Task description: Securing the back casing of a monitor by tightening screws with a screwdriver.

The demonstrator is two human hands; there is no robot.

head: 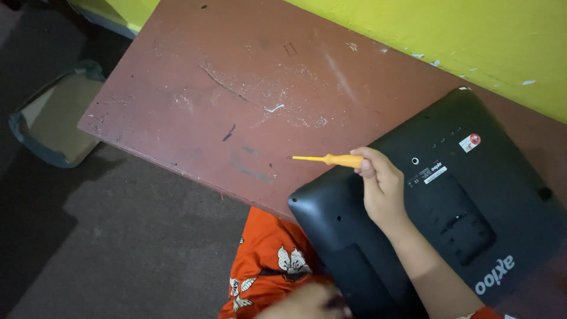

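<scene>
Head view: one orange screwdriver (331, 159) at frame centre, pinched in right hand (381, 186), wrist bent over one black monitor back (472, 201). Left hand (310, 302) blurred at bottom, grip unclear.

right hand (383, 186) grip closed, raised

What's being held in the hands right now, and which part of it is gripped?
The right hand holds a yellow screwdriver by its handle, the thin shaft pointing away over the table. The left hand is blurred; whether it holds anything cannot be told.
</scene>
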